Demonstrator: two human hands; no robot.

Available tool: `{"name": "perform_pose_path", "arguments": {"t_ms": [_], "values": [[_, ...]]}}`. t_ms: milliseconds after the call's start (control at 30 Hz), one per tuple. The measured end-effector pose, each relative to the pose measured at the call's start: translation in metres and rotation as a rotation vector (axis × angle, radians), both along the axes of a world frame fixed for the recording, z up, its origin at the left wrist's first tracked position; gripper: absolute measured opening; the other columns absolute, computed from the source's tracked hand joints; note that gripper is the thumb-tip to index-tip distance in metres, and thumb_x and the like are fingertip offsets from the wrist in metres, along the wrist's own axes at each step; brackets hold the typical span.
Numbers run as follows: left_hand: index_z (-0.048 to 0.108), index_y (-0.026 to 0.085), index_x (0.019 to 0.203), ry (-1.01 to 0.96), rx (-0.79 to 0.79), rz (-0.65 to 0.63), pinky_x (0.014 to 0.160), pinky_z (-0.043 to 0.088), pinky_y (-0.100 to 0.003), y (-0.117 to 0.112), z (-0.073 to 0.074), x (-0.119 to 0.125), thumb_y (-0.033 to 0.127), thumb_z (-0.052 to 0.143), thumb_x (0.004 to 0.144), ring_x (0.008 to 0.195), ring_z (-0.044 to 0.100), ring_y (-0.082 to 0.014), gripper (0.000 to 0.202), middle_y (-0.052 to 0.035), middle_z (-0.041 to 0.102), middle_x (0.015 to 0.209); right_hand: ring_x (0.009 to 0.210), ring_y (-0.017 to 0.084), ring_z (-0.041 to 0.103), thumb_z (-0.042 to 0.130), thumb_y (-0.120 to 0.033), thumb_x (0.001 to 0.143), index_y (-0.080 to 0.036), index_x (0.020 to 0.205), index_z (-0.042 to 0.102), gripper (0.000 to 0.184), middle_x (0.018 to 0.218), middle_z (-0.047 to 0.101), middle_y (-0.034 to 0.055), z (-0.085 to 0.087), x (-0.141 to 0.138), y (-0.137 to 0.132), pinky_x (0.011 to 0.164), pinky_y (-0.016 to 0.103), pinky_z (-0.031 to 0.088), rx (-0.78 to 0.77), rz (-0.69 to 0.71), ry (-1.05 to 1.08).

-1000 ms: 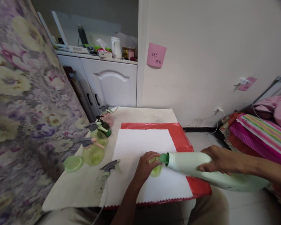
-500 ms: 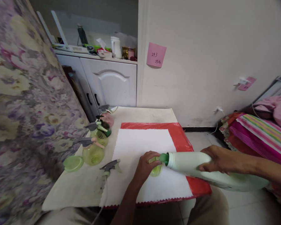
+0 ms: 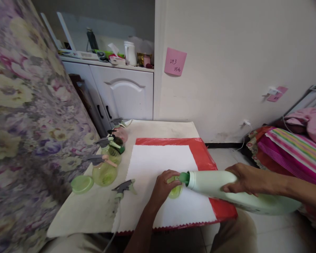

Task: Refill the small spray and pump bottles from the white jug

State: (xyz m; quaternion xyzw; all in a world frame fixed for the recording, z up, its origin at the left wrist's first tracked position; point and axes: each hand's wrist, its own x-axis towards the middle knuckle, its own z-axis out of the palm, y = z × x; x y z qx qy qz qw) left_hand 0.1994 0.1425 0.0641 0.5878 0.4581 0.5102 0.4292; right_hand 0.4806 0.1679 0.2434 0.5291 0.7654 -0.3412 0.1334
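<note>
My left hand (image 3: pixel 164 188) is wrapped round a small yellow-green transparent spray bottle body (image 3: pixel 176 192) standing on the white sheet (image 3: pixel 158 160). Its top is partly covered by my fingers. My right hand (image 3: pixel 239 180) grips a large pale green detergent bottle (image 3: pixel 213 181), tipped on its side. The green spout of that bottle rests at the mouth of the small bottle; whether liquid flows I cannot tell. A grey spray head (image 3: pixel 124 187) with a clear tube lies on the table to the left of my left hand.
Along the table's left side stand a yellow spray bottle (image 3: pixel 104 174), a green one (image 3: pixel 112 154), a dark green one (image 3: pixel 119 143) and a pink one (image 3: pixel 121 133). A round green lid (image 3: pixel 82 184) lies near the left edge. A floral curtain (image 3: pixel 42 123) hangs beside it.
</note>
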Motion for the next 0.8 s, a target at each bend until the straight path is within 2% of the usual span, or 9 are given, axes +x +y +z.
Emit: {"name": "perform_pose_path", "arguments": {"t_ms": [800], "values": [[0.074, 0.022, 0.090, 0.002, -0.004, -0.004, 0.088, 0.045, -0.033, -0.0003, 0.0019, 0.0002, 0.022, 0.074, 0.071, 0.095, 0.063, -0.0234, 0.020, -0.0048, 0.070, 0.094, 0.042, 0.010, 0.050, 0.059, -0.064, 0.075, -0.017, 0.088, 0.064, 0.049, 0.052, 0.055, -0.0021, -0.0046, 0.0020, 0.0028, 0.038, 0.019, 0.034, -0.002, 0.012, 0.004]]}}
